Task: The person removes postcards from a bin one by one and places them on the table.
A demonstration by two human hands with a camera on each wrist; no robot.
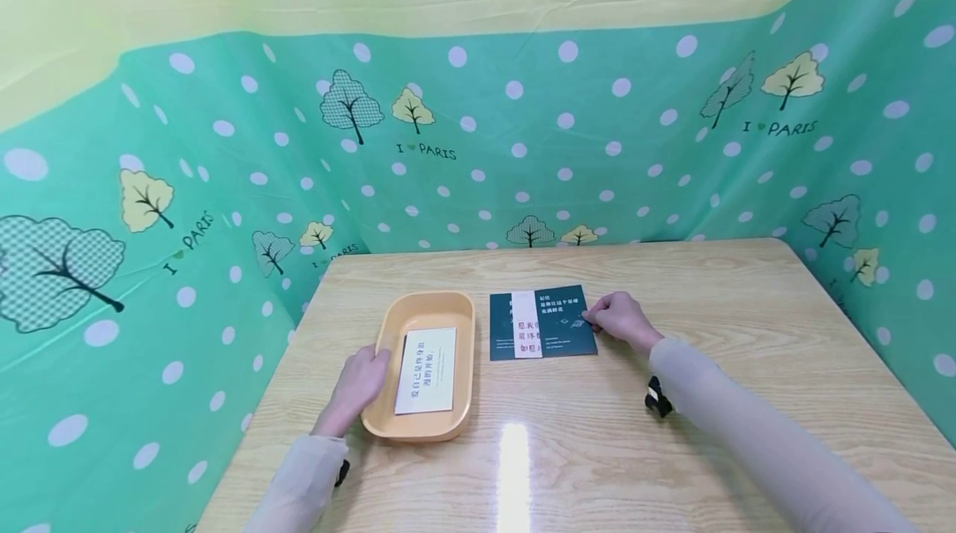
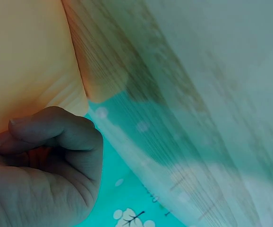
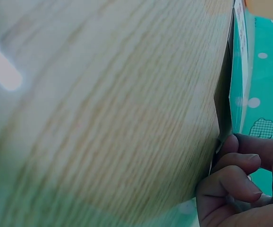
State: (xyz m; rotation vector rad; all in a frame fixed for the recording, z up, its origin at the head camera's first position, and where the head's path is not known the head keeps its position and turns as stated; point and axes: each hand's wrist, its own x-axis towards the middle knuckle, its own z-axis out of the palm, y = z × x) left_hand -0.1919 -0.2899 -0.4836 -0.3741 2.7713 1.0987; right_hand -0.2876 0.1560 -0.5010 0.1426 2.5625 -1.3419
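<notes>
My left hand (image 1: 360, 379) grips the left rim of a peach-coloured plastic tray (image 1: 471, 350). In the left wrist view its fingers curl at the wall of the tray (image 2: 25, 61). A white card with dark printed characters (image 1: 426, 383) lies inside the tray. To the right, my right hand (image 1: 626, 320) pinches the right edge of a dark green printed card (image 1: 563, 338). The right wrist view shows this card (image 3: 237, 80) edge-on, lifted a little off the wood. Against its left lie a white strip with red characters (image 1: 527, 330) and more dark green card (image 1: 500, 330).
The wood-grain table (image 1: 582, 450) carries the tray and cards, with a bright light reflection near its front. A green and yellow printed cloth (image 1: 508, 134) stands behind and along both sides. Dark bands (image 1: 657, 398) sit at the wrists.
</notes>
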